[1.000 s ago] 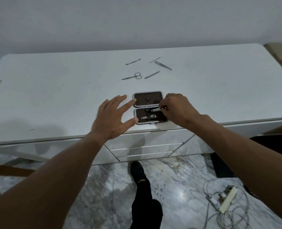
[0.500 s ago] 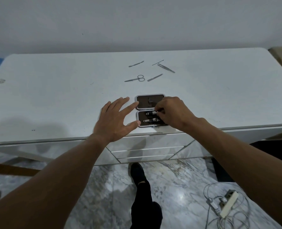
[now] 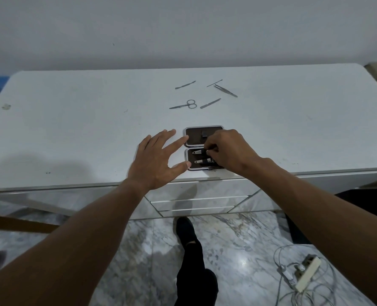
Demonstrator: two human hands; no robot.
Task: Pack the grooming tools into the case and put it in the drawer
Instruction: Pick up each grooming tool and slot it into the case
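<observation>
Fingers (image 3: 211, 149) of the right hand (image 3: 229, 151) pinch a nail clipper (image 3: 197, 152) into the open case (image 3: 194, 138); the left hand (image 3: 156, 160), spread wide, steadies it. Next, probably the far scissors (image 3: 186, 104).

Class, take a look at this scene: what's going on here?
A person at a white dresser is packing a grooming kit. The right hand pinches the end of a clipper in the near half of the open case, above a second clipper already in place. The left hand, fingers spread, lies against the case's left side. Scissors, tweezers and three thin tools lie loose farther back. The drawers look shut.
</observation>
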